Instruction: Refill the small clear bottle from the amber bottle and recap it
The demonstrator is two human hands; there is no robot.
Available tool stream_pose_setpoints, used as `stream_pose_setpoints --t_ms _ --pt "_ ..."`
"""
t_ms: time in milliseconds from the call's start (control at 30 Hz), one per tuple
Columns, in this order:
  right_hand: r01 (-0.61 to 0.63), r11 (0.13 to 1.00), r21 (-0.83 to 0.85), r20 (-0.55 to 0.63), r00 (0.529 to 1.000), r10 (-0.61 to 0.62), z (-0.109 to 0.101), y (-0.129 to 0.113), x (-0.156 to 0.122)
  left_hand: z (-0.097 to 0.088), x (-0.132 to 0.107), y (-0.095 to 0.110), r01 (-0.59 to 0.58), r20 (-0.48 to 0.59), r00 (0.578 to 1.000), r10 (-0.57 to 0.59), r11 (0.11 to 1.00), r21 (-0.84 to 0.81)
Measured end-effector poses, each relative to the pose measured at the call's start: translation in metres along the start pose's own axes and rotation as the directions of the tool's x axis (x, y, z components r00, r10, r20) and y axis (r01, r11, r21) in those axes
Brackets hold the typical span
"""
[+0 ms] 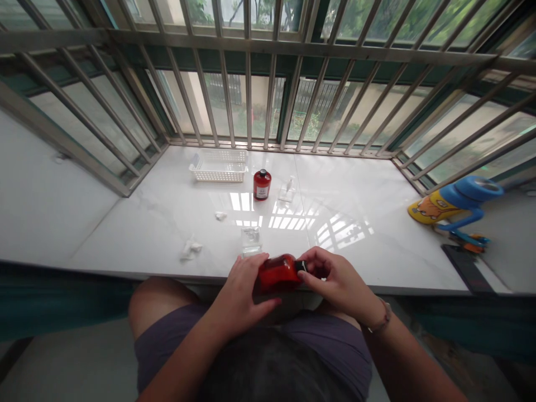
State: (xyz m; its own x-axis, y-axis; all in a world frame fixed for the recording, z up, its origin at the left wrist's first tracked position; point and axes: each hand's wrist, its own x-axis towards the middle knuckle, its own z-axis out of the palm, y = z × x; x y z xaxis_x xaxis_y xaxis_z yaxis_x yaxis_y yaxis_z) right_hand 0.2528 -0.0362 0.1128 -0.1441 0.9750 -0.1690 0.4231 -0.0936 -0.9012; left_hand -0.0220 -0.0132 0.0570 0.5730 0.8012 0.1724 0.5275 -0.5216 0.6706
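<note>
A red bottle (278, 272) lies on its side between my hands at the ledge's front edge, its black cap (300, 266) turned to the right. My left hand (243, 285) is wrapped round the base end of this bottle. At the other end, my right hand (330, 273) pinches the black cap between thumb and fingers. Just beyond my left hand lies a clear transparent container (251, 240). Farther back, a second red bottle (262, 187) with a black cap and a pale label stands upright. Right of it is a small clear item (287, 191), probably plastic.
A white perforated basket (220, 167) sits at the back left. Crumpled white tissues (191, 249) lie at the left. On the right are a blue-and-yellow tumbler (448, 202) and a dark phone-like slab (467, 269). Metal bars (249, 95) line the window behind the white ledge (138, 234).
</note>
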Motion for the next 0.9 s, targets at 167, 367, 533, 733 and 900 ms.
stream_pose_setpoints --t_ms 167,367,533,733,900 --pt "0.002 1.000 0.011 0.022 1.000 -0.002 0.004 0.003 -0.002 0.003 -0.004 -0.002 -0.001 -0.051 0.999 0.003 0.999 0.033" --pt "-0.011 0.995 0.099 -0.028 1.000 0.014 0.011 0.010 0.000 0.014 -0.007 0.003 -0.053 -0.280 0.949 0.143 0.950 0.307" --pt "-0.024 0.990 0.141 -0.059 0.998 0.033 0.012 0.010 0.003 0.019 -0.008 0.005 -0.043 -0.336 0.924 0.179 0.926 0.375" --pt "-0.057 0.978 0.198 -0.063 0.995 0.071 0.013 0.015 0.005 0.024 -0.008 0.002 -0.034 -0.349 0.925 0.150 0.948 0.318" --pt "-0.041 0.981 0.189 -0.043 0.998 0.050 0.008 0.019 0.003 0.020 -0.007 -0.004 -0.059 -0.226 0.969 0.096 0.985 0.165"
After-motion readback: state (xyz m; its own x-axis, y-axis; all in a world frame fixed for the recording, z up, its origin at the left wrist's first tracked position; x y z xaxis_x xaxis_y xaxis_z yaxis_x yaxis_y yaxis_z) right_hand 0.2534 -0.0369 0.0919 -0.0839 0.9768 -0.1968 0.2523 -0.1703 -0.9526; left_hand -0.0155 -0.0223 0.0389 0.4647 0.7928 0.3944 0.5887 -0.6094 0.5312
